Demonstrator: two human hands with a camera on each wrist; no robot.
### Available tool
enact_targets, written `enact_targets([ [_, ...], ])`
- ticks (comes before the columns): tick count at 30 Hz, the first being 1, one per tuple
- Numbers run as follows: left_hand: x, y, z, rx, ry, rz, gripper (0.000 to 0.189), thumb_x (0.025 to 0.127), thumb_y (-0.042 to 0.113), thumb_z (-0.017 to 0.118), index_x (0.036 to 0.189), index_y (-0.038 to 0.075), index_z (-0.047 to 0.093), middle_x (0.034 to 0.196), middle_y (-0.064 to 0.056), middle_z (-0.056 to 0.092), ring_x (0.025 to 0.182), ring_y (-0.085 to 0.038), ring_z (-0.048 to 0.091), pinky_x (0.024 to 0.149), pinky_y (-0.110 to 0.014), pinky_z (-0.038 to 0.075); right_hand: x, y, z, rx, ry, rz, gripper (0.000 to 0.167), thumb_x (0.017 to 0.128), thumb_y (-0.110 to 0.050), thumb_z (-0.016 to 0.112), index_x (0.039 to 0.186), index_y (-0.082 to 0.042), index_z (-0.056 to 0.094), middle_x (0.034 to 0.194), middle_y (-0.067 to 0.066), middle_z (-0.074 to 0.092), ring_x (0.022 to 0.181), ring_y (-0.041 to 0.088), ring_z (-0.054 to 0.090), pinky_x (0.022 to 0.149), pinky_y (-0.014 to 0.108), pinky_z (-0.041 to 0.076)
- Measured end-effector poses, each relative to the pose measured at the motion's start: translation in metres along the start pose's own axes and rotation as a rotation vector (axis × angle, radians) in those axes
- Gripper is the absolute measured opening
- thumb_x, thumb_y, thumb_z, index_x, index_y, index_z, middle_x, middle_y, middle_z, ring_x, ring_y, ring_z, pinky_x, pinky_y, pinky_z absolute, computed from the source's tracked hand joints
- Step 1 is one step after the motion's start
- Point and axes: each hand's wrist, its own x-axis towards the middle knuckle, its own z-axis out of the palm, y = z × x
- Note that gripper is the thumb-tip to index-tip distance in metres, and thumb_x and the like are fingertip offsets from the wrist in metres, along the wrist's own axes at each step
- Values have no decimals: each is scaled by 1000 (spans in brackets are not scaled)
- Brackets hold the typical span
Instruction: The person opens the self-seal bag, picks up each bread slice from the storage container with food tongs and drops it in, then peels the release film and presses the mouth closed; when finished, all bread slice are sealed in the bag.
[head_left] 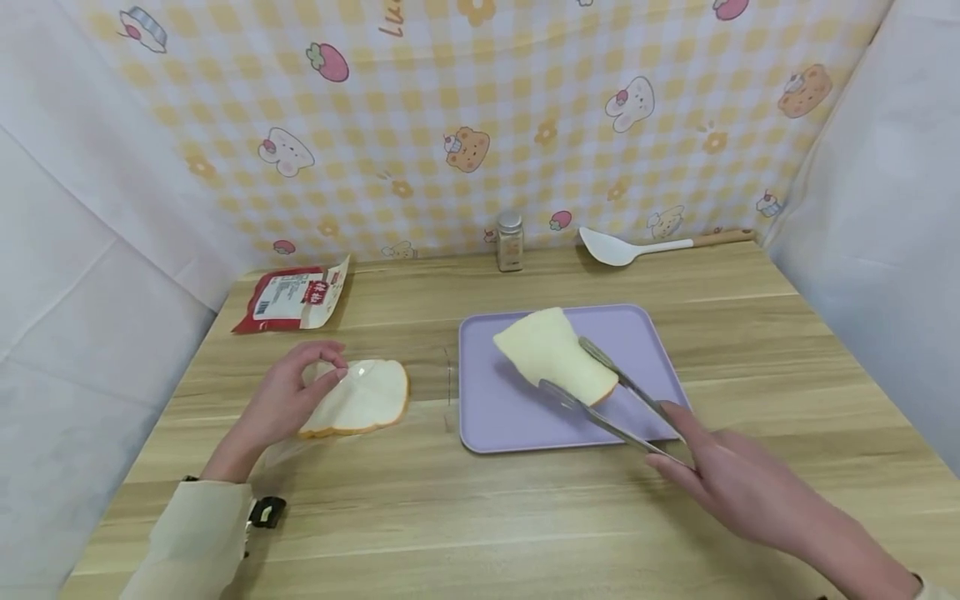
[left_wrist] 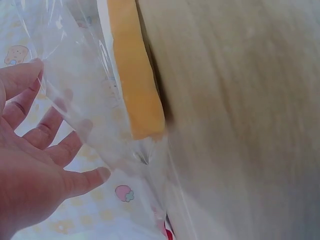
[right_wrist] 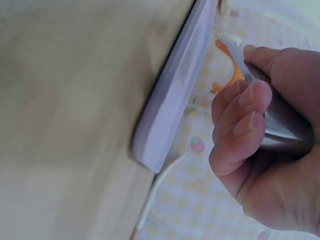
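Note:
My left hand (head_left: 288,396) pinches the edge of a clear plastic bag (left_wrist: 75,95) between thumb and forefinger, its other fingers spread. A bread slice (head_left: 367,396) with an orange crust lies in that bag on the table. My right hand (head_left: 738,475) grips metal tongs (head_left: 626,379). Between the tongs' tips is a second bread slice, bent and tilted (head_left: 551,350), over the lavender tray (head_left: 487,425). In the right wrist view its crust (right_wrist: 232,65) shows apart from the tray's rim, and my fingers curl round the tongs' handle.
A red and white packet (head_left: 296,296) lies at the back left of the wooden table (head_left: 525,525). Against the patterned cloth stands a small capped jar (head_left: 511,243). To its right lies a white spatula (head_left: 615,248) with a wooden handle.

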Motion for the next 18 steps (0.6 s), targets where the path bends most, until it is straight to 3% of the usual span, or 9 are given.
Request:
enact_targets([
  [6, 1, 1, 1, -1, -6, 1, 3, 104, 7, 65, 102, 5, 68, 139, -29, 62, 136, -50, 51, 112, -70, 36, 25, -5, -5, -59, -26, -173, 65, 101, -45, 71, 148, -7, 47, 57, -19, 35, 53, -4, 32, 53, 23, 37],
  [11, 3, -2, 4, 7, -23, -3, 5, 104, 8, 64, 102, 4, 67, 138, -28, 63, 134, -47, 54, 114, -68, 37, 46, -12, -9, -19, -123, -256, 62, 103, -47, 66, 148, -8, 47, 58, -17, 38, 52, -3, 33, 51, 22, 34],
  [18, 3, -2, 6, 25, -16, -3, 5, 104, 9, 66, 103, 4, 67, 138, -27, 63, 134, -47, 54, 112, -67, 39, 74, -23, -14, 26, -227, -340, 61, 106, -47, 60, 146, -3, 49, 59, -14, 42, 53, -1, 38, 54, 23, 39],
])
